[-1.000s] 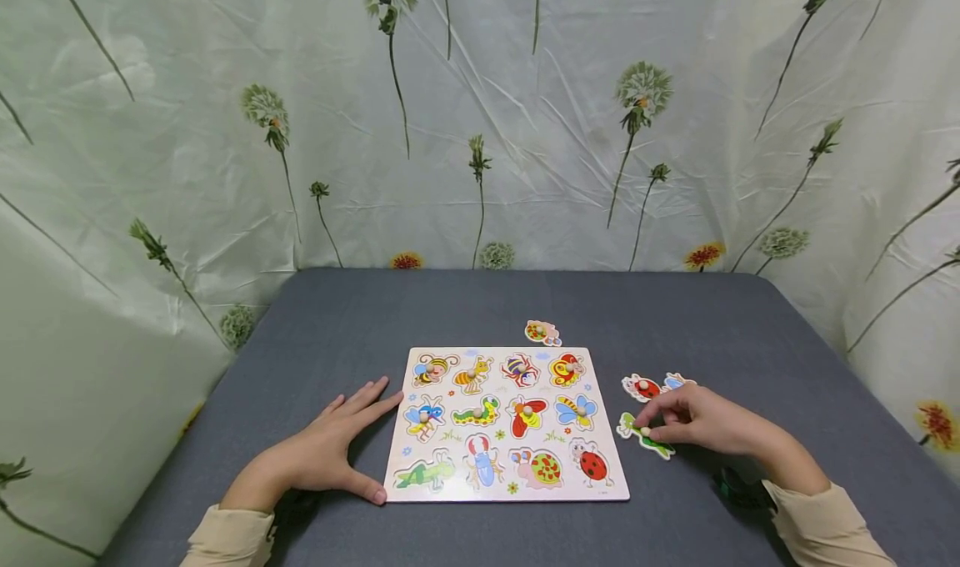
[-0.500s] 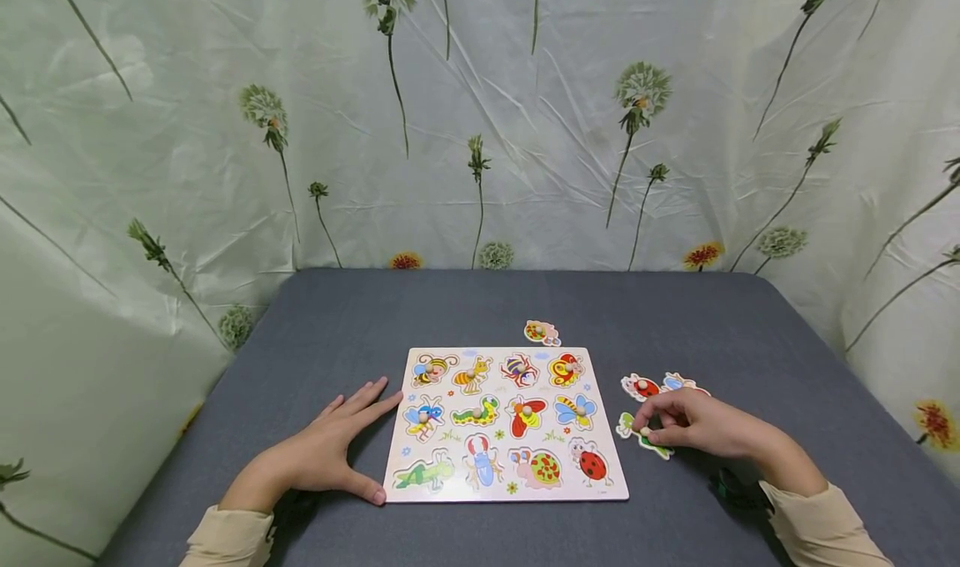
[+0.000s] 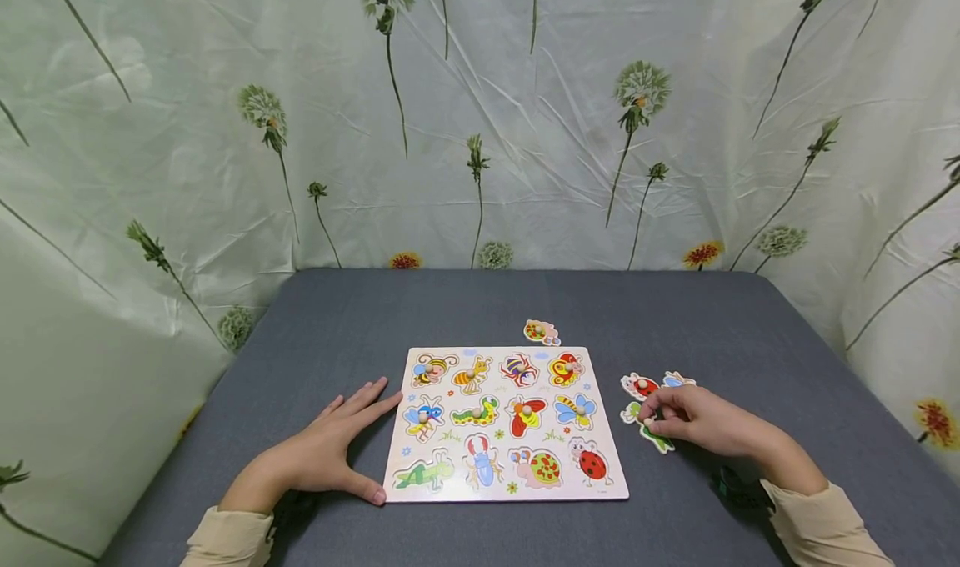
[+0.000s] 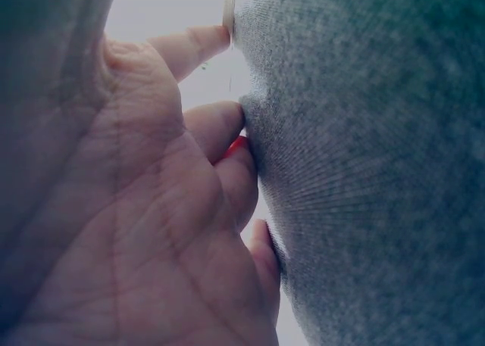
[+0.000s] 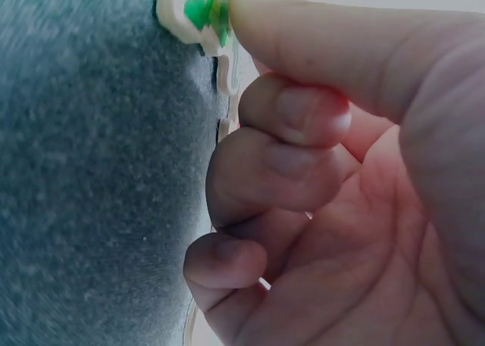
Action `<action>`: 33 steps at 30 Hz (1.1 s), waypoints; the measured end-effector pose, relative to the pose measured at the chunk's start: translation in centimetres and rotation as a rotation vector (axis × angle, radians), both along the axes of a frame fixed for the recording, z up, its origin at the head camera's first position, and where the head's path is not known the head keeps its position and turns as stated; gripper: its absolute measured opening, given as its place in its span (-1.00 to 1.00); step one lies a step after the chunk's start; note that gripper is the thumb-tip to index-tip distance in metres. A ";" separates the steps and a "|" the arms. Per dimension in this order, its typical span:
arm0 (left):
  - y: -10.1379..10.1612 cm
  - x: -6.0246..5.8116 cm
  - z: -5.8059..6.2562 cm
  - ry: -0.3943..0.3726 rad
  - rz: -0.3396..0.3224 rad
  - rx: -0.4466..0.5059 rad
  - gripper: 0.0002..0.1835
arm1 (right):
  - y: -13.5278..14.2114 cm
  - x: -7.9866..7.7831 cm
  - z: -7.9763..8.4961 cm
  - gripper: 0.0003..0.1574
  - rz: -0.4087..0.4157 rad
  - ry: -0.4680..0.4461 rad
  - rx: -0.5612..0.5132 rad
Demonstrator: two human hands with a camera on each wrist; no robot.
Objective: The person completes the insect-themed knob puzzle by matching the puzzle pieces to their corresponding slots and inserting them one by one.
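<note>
Head view: right hand (image 3: 693, 421) pinches green grasshopper-shaped wooden piece (image 3: 658, 442), right of pale rectangular wooden board (image 3: 551, 494); left hand (image 3: 330, 446) splayed, touching board; low lift might drag adjacent red ladybug-shaped wooden piece (image 3: 637, 386).

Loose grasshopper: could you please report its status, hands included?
Right hand pinching grasshopper. Left hand touching board. Ladybug close beyond grasshopper, possibly crowding it.

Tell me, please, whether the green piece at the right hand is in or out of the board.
Out: the green piece is beside the board, pinched by the right hand.
</note>
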State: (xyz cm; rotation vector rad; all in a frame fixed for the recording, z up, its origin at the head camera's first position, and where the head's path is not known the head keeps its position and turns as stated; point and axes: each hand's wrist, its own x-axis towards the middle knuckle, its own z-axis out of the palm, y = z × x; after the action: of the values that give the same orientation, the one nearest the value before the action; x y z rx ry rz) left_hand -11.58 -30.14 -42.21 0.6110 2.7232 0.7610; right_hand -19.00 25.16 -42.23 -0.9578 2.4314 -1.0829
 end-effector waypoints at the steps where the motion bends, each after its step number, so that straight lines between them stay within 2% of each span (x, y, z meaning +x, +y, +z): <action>1: 0.0 0.0 0.0 0.001 0.000 0.001 0.44 | 0.0 0.0 0.0 -0.96 -0.009 0.000 0.005; 20: 0.0 0.0 0.0 -0.009 0.002 -0.001 0.45 | -0.1 0.2 0.6 -0.90 -0.069 -0.016 0.010; 33: -0.1 -0.1 -0.1 -0.008 0.005 -0.009 0.45 | 0.0 0.2 0.3 -0.89 -0.050 -0.007 -0.003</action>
State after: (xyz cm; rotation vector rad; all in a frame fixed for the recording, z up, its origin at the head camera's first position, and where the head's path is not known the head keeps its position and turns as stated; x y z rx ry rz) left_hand -11.64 -30.21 -42.26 0.5981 2.7200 0.7508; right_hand -18.84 25.18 -41.88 -0.8972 2.4602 -1.1054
